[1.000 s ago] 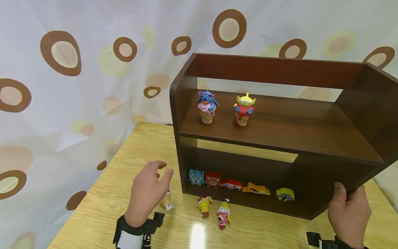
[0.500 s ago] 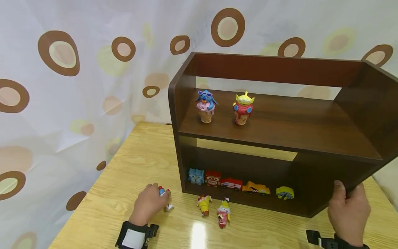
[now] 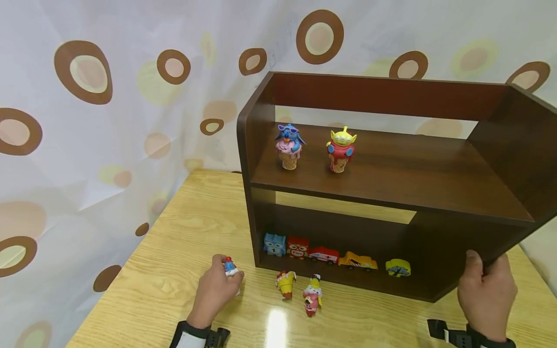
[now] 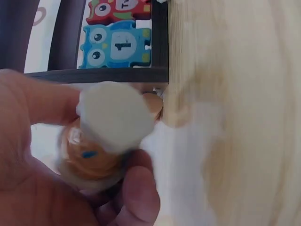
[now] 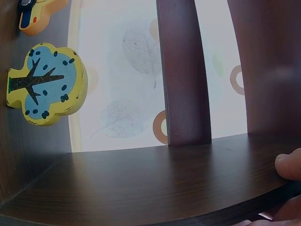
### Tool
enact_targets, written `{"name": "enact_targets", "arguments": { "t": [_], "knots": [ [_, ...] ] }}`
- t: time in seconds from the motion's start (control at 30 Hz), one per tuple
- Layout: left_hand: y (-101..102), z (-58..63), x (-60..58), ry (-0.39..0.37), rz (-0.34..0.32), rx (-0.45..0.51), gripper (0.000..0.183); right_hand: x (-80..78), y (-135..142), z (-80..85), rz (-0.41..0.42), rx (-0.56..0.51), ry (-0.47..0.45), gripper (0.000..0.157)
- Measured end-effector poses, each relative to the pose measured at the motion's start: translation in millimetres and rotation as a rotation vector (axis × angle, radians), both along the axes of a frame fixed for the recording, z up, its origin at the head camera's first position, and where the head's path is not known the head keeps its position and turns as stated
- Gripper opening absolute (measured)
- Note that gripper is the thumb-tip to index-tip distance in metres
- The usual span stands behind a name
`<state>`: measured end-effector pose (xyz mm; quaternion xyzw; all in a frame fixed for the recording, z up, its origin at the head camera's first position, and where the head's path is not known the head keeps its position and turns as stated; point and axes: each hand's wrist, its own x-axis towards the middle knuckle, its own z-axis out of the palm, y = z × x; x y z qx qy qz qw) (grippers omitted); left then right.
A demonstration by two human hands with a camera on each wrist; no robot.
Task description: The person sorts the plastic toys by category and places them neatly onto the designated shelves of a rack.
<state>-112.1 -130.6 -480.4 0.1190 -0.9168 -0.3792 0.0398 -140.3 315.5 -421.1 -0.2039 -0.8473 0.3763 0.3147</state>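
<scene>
My left hand [image 3: 217, 290] grips a small ice-cream-cone figurine [image 3: 229, 267] with a blue and red top, just left of the shelf. In the left wrist view, the figurine [image 4: 115, 115] points its white end at the camera, between thumb and fingers. My right hand [image 3: 487, 295] holds the front edge of the dark brown two-tier shelf's right side panel [image 3: 435, 256], thumb on the inner face. Two more cone figurines, a yellow one [image 3: 285, 284] and a pink-and-white one [image 3: 312, 296], lie on the table before the shelf.
On the upper tier of the shelf [image 3: 413, 169] stand a blue figurine [image 3: 289, 146] and a yellow-headed figurine [image 3: 341, 150]. The lower tier holds a blue owl block [image 3: 274, 245], a red owl block [image 3: 298, 247], two toy vehicles [image 3: 358, 261] and a tree block [image 3: 398, 268].
My left hand has come down to the figurine lying on the table and taken hold of it, turning its blue and red top up. My right hand keeps its grip on the shelf.
</scene>
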Motion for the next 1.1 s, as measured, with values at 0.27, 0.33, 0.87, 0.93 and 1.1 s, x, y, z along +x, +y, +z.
{"name": "enact_targets", "arguments": {
  "t": [0.27,0.33,0.87,0.93,1.1],
  "knots": [
    [-4.5,2.7,1.1,-0.028,-0.003,0.175,0.036,1.5,0.2,0.1,-0.007,-0.006,-0.027,0.034],
    [-6.4,4.4,2.2,-0.006,-0.021,0.233,0.033,1.8,0.1,0.4,-0.005,-0.009,-0.029,0.035],
    [-10.6,7.0,0.3,0.115,-0.016,0.582,0.035,1.5,-1.1,1.5,-0.005,-0.014,-0.021,0.036],
    [-12.6,8.2,0.9,0.137,0.019,0.608,0.036,1.4,-1.2,1.5,-0.001,-0.013,-0.023,0.037],
    [-12.8,15.4,5.5,0.184,0.034,0.654,0.040,1.2,-0.8,1.5,-0.002,-0.008,-0.027,0.037]
  ]
}}
